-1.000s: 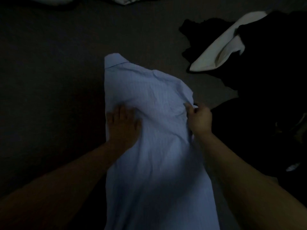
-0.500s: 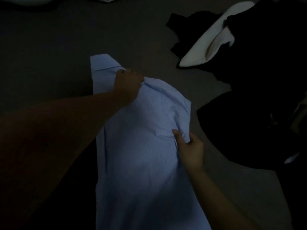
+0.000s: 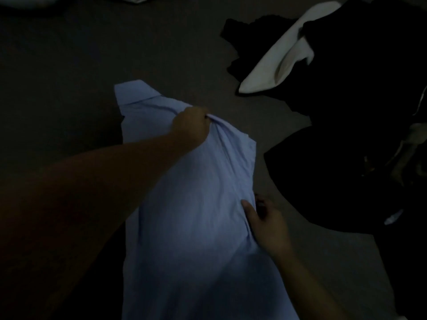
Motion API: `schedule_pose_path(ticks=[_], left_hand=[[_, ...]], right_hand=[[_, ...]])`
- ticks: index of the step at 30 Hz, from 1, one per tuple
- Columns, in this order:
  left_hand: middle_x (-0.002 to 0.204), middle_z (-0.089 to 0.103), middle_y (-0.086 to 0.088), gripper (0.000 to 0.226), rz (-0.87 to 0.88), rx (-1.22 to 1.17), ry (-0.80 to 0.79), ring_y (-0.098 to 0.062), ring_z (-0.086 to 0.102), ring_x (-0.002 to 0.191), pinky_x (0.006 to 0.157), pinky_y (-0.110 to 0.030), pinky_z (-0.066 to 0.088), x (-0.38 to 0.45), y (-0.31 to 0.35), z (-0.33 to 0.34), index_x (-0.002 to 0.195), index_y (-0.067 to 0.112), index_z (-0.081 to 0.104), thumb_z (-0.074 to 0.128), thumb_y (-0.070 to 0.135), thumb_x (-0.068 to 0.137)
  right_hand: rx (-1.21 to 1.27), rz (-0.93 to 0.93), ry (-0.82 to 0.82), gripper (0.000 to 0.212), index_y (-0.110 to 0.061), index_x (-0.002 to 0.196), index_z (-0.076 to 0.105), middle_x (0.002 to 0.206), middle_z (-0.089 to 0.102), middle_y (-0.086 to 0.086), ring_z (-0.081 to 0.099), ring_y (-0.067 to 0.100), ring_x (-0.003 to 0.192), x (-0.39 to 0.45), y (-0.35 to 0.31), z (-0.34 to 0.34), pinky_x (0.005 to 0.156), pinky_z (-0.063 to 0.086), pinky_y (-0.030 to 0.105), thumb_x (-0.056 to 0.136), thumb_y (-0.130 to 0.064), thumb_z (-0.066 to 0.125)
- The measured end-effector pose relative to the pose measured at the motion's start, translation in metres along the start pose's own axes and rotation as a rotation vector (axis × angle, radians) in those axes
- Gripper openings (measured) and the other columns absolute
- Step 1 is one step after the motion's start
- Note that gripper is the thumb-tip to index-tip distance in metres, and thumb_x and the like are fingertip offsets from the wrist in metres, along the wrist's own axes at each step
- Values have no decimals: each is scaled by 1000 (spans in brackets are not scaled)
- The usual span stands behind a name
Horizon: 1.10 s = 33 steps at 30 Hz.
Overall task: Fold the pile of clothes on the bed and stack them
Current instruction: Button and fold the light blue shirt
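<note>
shirt (image 3: 196,227), pale blue, lies lengthwise on the dark bed (image 3: 69,65). left hand (image 3: 191,125) grips a bunch of cloth near the shirt's collar end, fingers curled. right hand (image 3: 265,220) pinches the shirt's right edge, it seems. right of the shirt sit dark clothes (image 3: 346,158) and a white garment (image 3: 277,63).

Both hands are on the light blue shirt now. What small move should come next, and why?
Probably fold the top of the light blue shirt down toward its lower part. The left hand grips bunched cloth near the collar end, and the right hand pinches the right edge lower down, so the upper part is held at two places. The shirt already lies as a narrow strip on the bed.
</note>
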<state>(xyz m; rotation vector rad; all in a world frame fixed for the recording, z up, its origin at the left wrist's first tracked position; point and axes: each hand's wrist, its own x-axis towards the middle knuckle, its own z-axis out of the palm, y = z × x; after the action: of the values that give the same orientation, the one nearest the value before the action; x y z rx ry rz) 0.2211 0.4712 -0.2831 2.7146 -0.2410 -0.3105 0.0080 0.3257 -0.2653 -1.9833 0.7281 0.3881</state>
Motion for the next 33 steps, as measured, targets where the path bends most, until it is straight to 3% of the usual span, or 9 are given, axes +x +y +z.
schedule_pose_path(ticks=[5, 9, 12, 14, 16, 21, 25, 29, 33], left_hand=[[124, 56, -18, 31, -135, -224, 56, -32, 52, 115, 92, -33, 37, 6, 21, 3, 122, 3, 53, 36, 14, 99], [155, 21, -9, 51, -80, -280, -67, -23, 22, 142, 113, -42, 18, -6, 22, 19, 148, 11, 20, 34, 23, 101], [158, 12, -6, 62, 274, 76, 14, -23, 14, 145, 112, -54, 14, -41, 21, 34, 150, 26, 13, 31, 48, 95], [155, 23, -10, 63, 599, 188, -8, -28, 23, 142, 110, -58, 21, -65, 25, 44, 147, 27, 23, 34, 52, 90], [155, 22, -10, 58, 721, 267, -83, -28, 20, 143, 110, -59, 20, -77, 32, 54, 144, 28, 32, 37, 50, 91], [158, -11, 1, 54, 349, 313, -402, -17, -10, 146, 113, -60, 2, -68, 50, 62, 149, 35, 9, 23, 47, 99], [158, -12, 2, 57, 275, 301, -473, -14, -11, 145, 112, -61, 2, -60, 52, 64, 149, 34, 0, 24, 46, 99], [159, -5, -2, 59, 293, 323, -337, -21, -5, 146, 112, -60, 4, -69, 60, 62, 149, 35, 10, 30, 50, 96], [159, -2, -4, 67, 500, 352, -298, -21, -7, 146, 114, -56, 4, -93, 56, 70, 146, 29, 31, 37, 63, 88]], right_hand=[[-270, 37, 223, 40, -23, 117, 60, 100, 70, 2, 65, 22, 93, 3, 15, 4, 76, 48, 29, 92, -52, 46], [-99, 181, 106, 50, -26, 113, 61, 89, 67, -1, 63, 16, 86, -18, 43, 0, 78, 47, 29, 81, -64, 50], [29, 195, 106, 41, -20, 102, 66, 88, 67, -4, 63, 11, 83, -40, 62, -11, 74, 43, 24, 75, -52, 66], [24, 195, 73, 32, -16, 99, 66, 82, 66, -8, 58, 0, 72, -51, 68, -14, 63, 41, 13, 78, -39, 71], [34, 162, 76, 28, -10, 95, 68, 71, 63, -9, 55, -4, 59, -55, 68, -15, 55, 40, 9, 81, -34, 70], [264, 339, -155, 30, -18, 89, 70, 80, 72, -1, 66, 15, 75, -52, 49, -39, 62, 50, 29, 83, -46, 61], [161, 312, -98, 32, -1, 83, 70, 77, 70, 7, 63, 22, 76, -62, 74, -53, 59, 45, 13, 86, -33, 63], [91, 403, -107, 40, -26, 86, 66, 82, 68, -9, 62, 10, 79, -93, 98, -48, 65, 43, 15, 68, -62, 64], [30, 384, -127, 95, -23, 108, 64, 105, 66, -6, 62, 11, 98, -127, 127, -38, 79, 44, 16, 36, -85, 67]])
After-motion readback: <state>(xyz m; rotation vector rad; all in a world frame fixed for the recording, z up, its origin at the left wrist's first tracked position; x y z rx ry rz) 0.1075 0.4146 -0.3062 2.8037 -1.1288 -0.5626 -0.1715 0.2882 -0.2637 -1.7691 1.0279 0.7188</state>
